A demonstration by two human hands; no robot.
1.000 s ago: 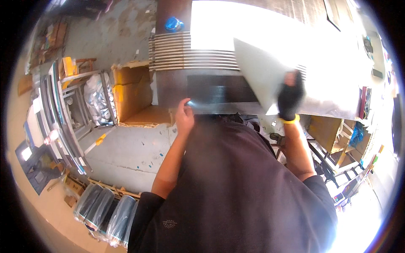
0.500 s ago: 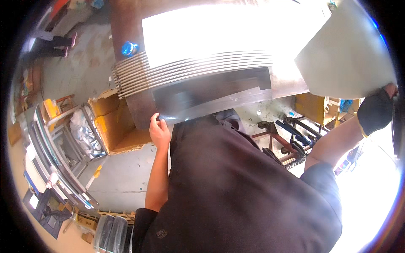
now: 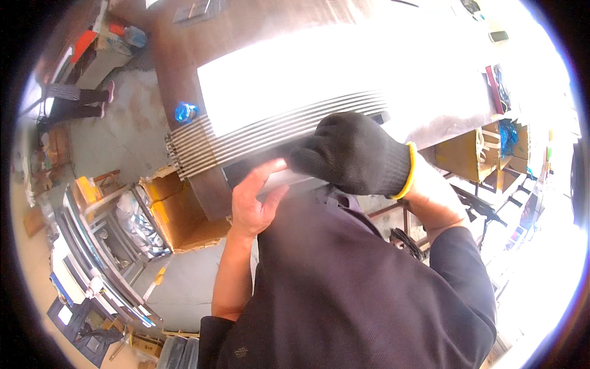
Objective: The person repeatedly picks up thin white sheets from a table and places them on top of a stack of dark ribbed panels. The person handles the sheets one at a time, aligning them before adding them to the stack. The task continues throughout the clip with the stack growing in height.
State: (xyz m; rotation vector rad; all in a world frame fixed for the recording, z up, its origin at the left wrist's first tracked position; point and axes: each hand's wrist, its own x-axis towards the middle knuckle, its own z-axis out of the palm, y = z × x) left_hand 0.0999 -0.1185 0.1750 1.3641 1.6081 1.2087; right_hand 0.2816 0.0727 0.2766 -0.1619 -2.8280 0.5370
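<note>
At the centre of the frame the near edge of a stack of metal sheets [image 3: 276,132] is gripped from both sides. The bare left hand [image 3: 253,200] is curled up under the edge, thumb laid along the lowest sheet; its other fingers are tucked out of sight beneath, so their spread cannot be told. The right hand [image 3: 353,154], in a black knit glove with a yellow cuff, is closed over the top of the same edge, fingers pressed together and bent downward.

A cut to the ungloved hand could be expected if a sheet were to slide across the skin (the edges look thin and bare). The fanned sheets could also slip apart, since only the near edge is held.

Much of the stack is washed out by glare in the upper middle, so its far end and true count cannot be made out. The support under the stack is hidden by the dark shirt. Cardboard boxes [image 3: 178,212] at the left and a standing person's legs [image 3: 80,98] in the upper left are only partly seen.
</note>
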